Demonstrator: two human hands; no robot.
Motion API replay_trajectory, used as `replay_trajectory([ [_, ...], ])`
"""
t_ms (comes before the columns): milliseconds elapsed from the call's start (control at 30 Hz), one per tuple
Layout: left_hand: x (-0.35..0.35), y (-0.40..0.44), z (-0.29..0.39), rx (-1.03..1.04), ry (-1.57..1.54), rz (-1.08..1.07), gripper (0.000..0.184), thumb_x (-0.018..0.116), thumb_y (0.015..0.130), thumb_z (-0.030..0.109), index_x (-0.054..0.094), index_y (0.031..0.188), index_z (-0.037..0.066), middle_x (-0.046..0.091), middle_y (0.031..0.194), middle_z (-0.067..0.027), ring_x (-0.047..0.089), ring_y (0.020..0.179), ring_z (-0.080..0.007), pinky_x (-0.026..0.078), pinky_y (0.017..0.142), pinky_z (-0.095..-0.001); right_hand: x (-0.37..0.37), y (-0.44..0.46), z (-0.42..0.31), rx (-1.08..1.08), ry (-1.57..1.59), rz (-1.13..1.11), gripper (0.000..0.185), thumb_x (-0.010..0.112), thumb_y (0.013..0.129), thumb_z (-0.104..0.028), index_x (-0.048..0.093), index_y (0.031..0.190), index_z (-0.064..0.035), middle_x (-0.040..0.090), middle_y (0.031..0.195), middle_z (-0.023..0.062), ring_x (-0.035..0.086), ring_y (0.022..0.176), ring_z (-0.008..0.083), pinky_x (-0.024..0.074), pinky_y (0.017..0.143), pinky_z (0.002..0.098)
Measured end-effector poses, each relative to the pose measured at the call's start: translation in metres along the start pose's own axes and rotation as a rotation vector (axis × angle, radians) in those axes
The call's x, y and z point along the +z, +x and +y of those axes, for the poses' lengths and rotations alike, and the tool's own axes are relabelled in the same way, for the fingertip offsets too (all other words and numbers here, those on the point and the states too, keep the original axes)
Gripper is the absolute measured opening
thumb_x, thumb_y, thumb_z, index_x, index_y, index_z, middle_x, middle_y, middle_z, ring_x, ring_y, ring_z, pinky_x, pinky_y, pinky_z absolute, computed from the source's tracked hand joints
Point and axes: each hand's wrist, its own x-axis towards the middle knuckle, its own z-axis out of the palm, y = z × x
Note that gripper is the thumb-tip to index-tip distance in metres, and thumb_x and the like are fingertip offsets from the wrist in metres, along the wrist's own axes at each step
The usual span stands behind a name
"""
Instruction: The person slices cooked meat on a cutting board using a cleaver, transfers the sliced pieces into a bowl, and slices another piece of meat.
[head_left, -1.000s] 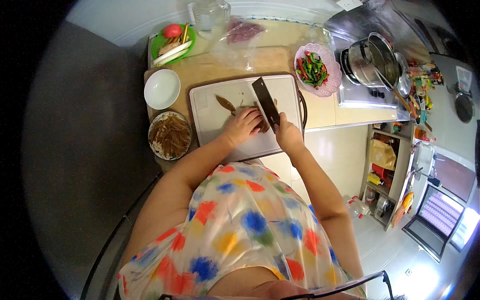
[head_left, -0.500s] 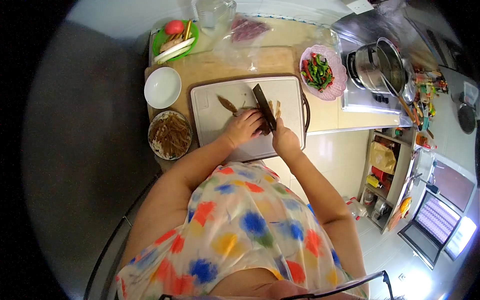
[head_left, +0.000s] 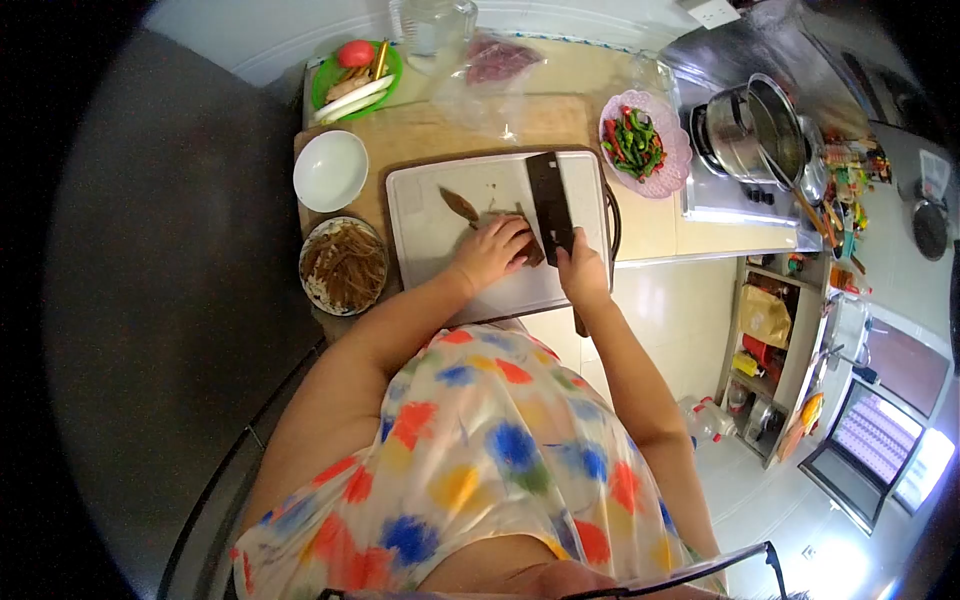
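Note:
My right hand [head_left: 583, 268] is closed round the handle of a dark cleaver [head_left: 549, 200], whose broad blade lies over the right part of the white cutting board [head_left: 425, 260]. Fingers curled, my left hand [head_left: 492, 252] presses on a brown food piece [head_left: 532, 246] just left of the blade. A pointed brown piece [head_left: 458, 204] lies on the board up and left of that hand. Brown strips [head_left: 345, 266] fill a patterned bowl left of the board.
A white bowl [head_left: 331, 171] and a green plate [head_left: 325, 85] with vegetables stand at the left. Behind the board lies bagged meat [head_left: 500, 60]. A pink plate [head_left: 675, 150] holds cut peppers, beside a pot [head_left: 735, 135] on the stove.
The cleaver has shifted right, away from my left hand, and its blade now shows its broad side. My right hand has moved slightly right with it. My left hand stays on the brown piece.

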Motion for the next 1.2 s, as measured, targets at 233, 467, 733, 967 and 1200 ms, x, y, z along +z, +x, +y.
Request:
replay_trajectory([
  [233,0.000,0.002,-0.002,0.038,0.018,-0.006,0.042,0.067,0.076,0.030,0.060,0.112,0.010,0.052,0.123,-0.0069,0.044,0.119,-0.0272,0.039,0.103,-0.0400,0.003,-0.008,0.001,-0.127,-0.122,-0.090,0.026,0.055,0.088,-0.015,0.041,0.106,-0.0040,0.062,0.071,0.0265,0.061,0.067,0.0450,0.0467,0.058,0.0560],
  [467,0.002,0.004,-0.004,0.008,0.017,-0.027,0.039,0.067,0.074,0.029,0.062,0.108,0.011,0.054,0.120,-0.0057,0.046,0.117,-0.0260,0.041,0.100,-0.0381,0.002,0.000,-0.006,-0.076,-0.176,-0.189,0.035,0.053,0.087,-0.014,0.039,0.115,-0.0019,0.063,0.074,0.0263,0.062,0.070,0.0447,0.0485,0.063,0.0539],
  [733,0.000,0.003,0.001,-0.012,0.019,0.008,0.036,0.067,0.073,0.030,0.062,0.106,0.014,0.054,0.119,-0.0042,0.048,0.114,-0.0242,0.046,0.093,-0.0365,0.011,0.005,-0.018,-0.049,-0.122,-0.117,0.046,0.056,0.084,-0.011,0.037,0.126,-0.0051,0.065,0.080,0.0265,0.065,0.072,0.0417,0.0513,0.063,0.0513],
  [967,0.001,0.003,-0.001,0.013,0.071,0.031,0.045,0.069,0.073,0.031,0.058,0.111,0.011,0.052,0.120,-0.0067,0.048,0.114,-0.0259,0.044,0.097,-0.0368,0.010,0.001,0.014,0.112,0.151,-0.029,0.026,0.056,0.088,-0.014,0.045,0.108,-0.0015,0.063,0.077,0.0279,0.061,0.072,0.0461,0.0469,0.062,0.0534],
  [1200,0.009,0.000,-0.004,0.017,0.029,-0.003,0.044,0.068,0.075,0.032,0.059,0.112,0.009,0.053,0.121,-0.0084,0.046,0.117,-0.0274,0.037,0.103,-0.0406,-0.001,-0.008,0.003,-0.079,-0.158,-0.146,0.028,0.054,0.088,-0.019,0.042,0.109,-0.0040,0.063,0.072,0.0250,0.062,0.068,0.0446,0.0483,0.061,0.0544],
])
